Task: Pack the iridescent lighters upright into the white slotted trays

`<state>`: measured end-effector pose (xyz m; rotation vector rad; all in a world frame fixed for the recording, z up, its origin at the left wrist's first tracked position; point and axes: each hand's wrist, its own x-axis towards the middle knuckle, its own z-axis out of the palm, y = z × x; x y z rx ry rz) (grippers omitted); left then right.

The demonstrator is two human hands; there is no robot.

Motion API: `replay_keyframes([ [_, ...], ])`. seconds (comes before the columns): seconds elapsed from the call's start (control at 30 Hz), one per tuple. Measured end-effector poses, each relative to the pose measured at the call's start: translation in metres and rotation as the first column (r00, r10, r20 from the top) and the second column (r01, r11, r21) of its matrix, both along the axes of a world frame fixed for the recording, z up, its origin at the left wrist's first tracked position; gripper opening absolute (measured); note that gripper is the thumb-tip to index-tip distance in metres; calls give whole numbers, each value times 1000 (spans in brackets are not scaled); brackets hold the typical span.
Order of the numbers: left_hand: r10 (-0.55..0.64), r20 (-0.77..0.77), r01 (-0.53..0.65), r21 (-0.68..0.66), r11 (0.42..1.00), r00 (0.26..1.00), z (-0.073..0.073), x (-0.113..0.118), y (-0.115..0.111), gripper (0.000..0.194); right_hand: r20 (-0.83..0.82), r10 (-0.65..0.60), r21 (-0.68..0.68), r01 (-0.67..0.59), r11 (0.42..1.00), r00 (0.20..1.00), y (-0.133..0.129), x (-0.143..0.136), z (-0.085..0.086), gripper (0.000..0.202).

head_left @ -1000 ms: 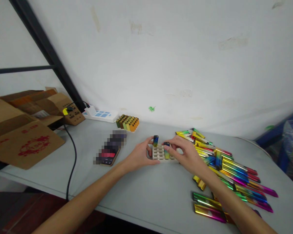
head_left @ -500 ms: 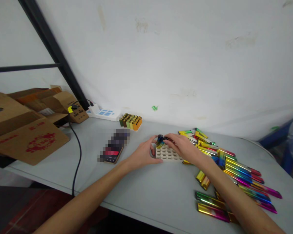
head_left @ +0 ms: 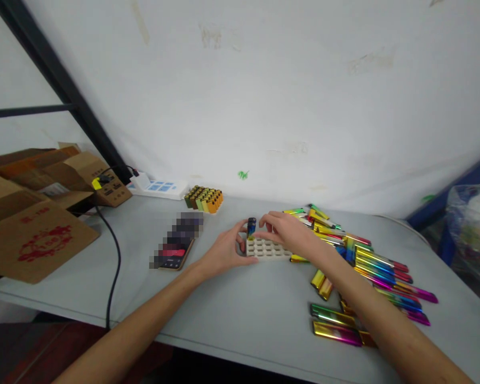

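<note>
A cream tray [head_left: 269,250] with rows of slots lies on the grey table. My left hand [head_left: 229,248] grips its left end, thumb along the front side and fingers behind. In the back left corner of the tray stands a dark blue and yellow lighter [head_left: 251,228], upright beside my left fingers. My right hand [head_left: 282,229] hovers over the tray's right part with nothing in it, thumb and fingers apart. A pile of shiny metallic lighters [head_left: 378,266] in gold, blue, green and magenta spreads to the right, partly hidden under my right forearm.
A filled tray of lighters [head_left: 205,200] stands at the back near the wall, beside a white power strip [head_left: 162,188]. A phone [head_left: 176,250] lies left of my hands. Open cardboard boxes [head_left: 44,224] and a black cable [head_left: 116,256] occupy the left side.
My right hand has let go of the lighter and drawn back to the right, its fingers opening. The lighter now stands upright in the tray. The view has shifted slightly right.
</note>
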<state>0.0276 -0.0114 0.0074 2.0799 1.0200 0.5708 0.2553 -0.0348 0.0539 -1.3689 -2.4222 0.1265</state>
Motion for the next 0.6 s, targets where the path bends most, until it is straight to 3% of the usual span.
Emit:
replay_keyframes([
  [0.13,-1,-16,1,-1,1000,1000,-2,0,1,105,-132,-84,-49,79,996,988,-9,43,7,25],
  [0.33,5,-32,-5,-6,1000,999,-1,0,2,104,-91,-191,-208,169,963,977,-34,104,6,23],
  [0.47,6,-45,-6,3,1000,999,-1,-1,3,102,-41,-160,-321,138,937,986,-49,114,-7,24],
  [0.6,1,-56,-1,7,1000,998,-2,-2,3,102,-16,-201,-348,183,919,979,-51,112,-20,26],
])
